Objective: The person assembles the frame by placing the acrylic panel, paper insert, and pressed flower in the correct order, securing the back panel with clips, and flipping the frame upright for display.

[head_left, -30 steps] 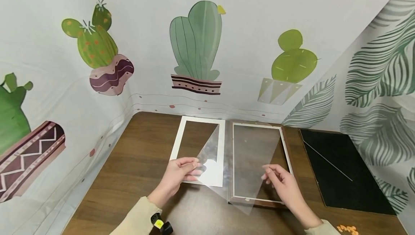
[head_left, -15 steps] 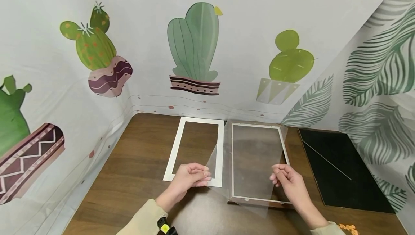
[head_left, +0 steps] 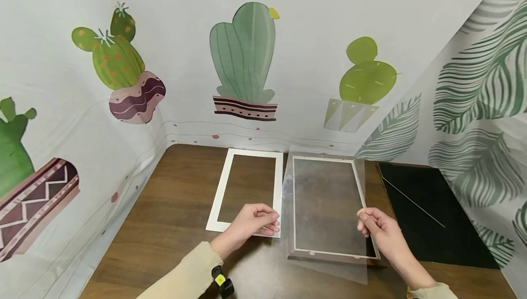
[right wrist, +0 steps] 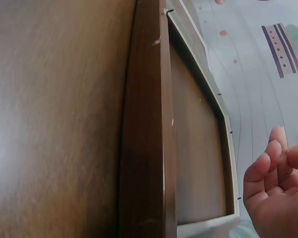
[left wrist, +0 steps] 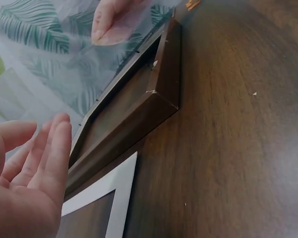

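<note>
A clear plastic sheet (head_left: 341, 269) spans between my two hands above a brown picture frame (right wrist: 144, 124) with a pale inner lip. At its left edge, my left hand (head_left: 255, 221) pinches the sheet between thumb and fingers, over the near right corner of a white mat (head_left: 220, 193). My right hand (head_left: 380, 230) pinches the opposite edge, beside the frame's right side. The sheet overlaps most of the frame in the head view, and its near corner reaches past the frame's front edge. In the left wrist view the frame (left wrist: 131, 124) lies face down or up beyond my fingers (left wrist: 54, 158).
On the right lies a black backing board (head_left: 440, 244) with a thin rod (head_left: 416, 203) across it. Small orange pieces (left wrist: 191, 4) show on the wooden table (head_left: 173, 198). A white cloth with printed cacti (head_left: 247, 61) hangs behind the table.
Both hands have moved right, carrying the plastic sheet from over the mat to over the frame. The sheet has turned from slanted to nearly lined up with the frame.
</note>
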Demonstrator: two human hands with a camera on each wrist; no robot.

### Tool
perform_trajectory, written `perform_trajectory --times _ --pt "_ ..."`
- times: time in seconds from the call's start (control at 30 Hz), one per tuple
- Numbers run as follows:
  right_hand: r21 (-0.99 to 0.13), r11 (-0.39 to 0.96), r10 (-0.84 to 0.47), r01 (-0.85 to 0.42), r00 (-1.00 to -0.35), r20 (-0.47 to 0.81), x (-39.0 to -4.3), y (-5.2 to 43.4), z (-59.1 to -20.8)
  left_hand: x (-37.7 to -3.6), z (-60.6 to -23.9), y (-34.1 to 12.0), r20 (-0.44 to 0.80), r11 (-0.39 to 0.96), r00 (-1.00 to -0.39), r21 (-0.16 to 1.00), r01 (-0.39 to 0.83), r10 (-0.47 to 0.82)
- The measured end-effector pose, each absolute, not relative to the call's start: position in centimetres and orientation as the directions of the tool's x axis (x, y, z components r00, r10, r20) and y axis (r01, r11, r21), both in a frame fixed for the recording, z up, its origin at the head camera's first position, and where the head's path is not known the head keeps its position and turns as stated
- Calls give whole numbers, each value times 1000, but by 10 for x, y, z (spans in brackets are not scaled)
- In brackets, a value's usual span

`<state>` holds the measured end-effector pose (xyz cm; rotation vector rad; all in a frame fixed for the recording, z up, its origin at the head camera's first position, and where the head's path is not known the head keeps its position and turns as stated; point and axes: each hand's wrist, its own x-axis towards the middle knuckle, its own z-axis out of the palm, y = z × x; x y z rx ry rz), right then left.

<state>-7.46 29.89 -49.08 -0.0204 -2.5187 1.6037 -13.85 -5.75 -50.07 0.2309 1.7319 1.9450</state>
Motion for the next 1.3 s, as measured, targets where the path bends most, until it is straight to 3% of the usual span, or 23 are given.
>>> perform_trajectory --times 0.4,0.7,0.97,1.3 --pt "-849 511 195 136 -980 -39 -76 319 -485 -142 -505 -29 -253 -16 -853 956 -292 456" --pt "-895 415 142 167 -983 -118 -75 324 -484 -151 -507 -20 -249 -18 -886 960 -278 392" --pt "-875 464 163 137 -984 -68 -71 324 -488 -152 -507 -7 -263 -15 -891 957 -289 370" --pt "-855 480 237 198 -967 -91 -75 331 -492 -155 -507 8 -306 -2 -889 945 -326 340"
